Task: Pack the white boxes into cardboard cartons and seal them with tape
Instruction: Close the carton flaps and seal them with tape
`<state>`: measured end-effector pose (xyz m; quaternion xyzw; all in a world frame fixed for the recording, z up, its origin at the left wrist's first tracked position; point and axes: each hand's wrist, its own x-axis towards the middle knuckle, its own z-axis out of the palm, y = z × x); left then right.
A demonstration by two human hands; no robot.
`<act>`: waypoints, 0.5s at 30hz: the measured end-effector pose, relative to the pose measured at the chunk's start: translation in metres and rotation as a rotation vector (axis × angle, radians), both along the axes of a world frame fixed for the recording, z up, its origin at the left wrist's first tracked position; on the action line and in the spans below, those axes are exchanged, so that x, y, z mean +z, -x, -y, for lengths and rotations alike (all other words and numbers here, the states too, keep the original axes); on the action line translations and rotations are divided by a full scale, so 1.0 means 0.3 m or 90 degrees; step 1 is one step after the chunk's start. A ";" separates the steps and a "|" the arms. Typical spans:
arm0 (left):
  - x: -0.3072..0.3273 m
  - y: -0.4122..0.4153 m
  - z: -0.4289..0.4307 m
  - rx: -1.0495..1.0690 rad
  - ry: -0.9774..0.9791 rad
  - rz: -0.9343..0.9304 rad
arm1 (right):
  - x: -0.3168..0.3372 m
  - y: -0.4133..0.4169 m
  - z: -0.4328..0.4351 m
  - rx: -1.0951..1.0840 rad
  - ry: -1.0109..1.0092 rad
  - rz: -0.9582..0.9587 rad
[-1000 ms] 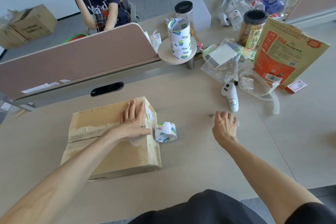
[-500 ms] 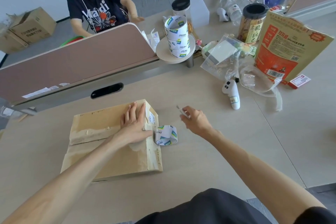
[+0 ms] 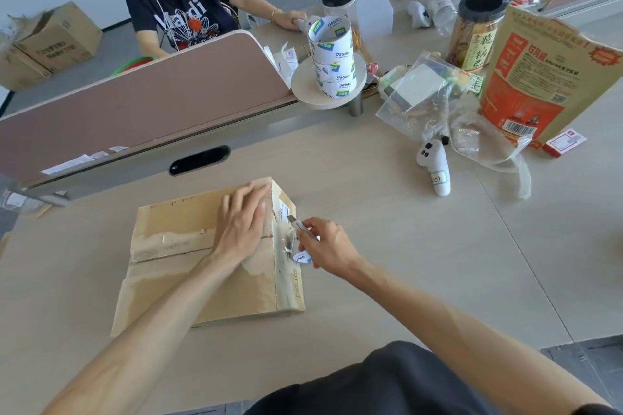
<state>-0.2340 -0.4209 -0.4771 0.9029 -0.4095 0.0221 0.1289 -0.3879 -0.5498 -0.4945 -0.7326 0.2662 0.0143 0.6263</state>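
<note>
Head view gives me a flat, brown cardboard carton (image 3: 168, 216), its flaps closed and its matte skin scuffed and patchy. A glossy strip of clear tape (image 3: 168, 242) runs along the middle seam and wrinkles as it folds down the side wall nearest my right hand. A small white label sits on that same wall.

My left hand (image 3: 241, 226) lies flat on the carton's top, fingers straight and together, palm pressing down near the far corner. The seam passes right under its palm.

My right hand (image 3: 325, 242) is just beside the carton's side wall, fingers curled, pinching a slim pale cutter (image 3: 298, 226) between thumb and fingertips. Its short metal blade points at the taped wall, at or just off the film; I cannot tell whether it touches. Under this hand's thumb a white tape roll (image 3: 301, 258) with blue and green print peeks out, mostly hidden, tight against the carton.

Both carton and roll rest on the smooth, pale wood-grain surface (image 3: 404, 263). Beyond the right hand lies a white, rounded plastic controller (image 3: 435, 168), well apart.
</note>
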 end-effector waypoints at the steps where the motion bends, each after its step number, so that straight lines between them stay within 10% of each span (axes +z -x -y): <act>1: -0.017 -0.005 -0.011 -0.001 -0.008 0.000 | -0.003 -0.003 -0.010 0.013 0.017 -0.015; 15: -0.042 -0.018 -0.012 -0.005 -0.012 -0.031 | -0.039 -0.028 -0.044 0.100 0.096 -0.042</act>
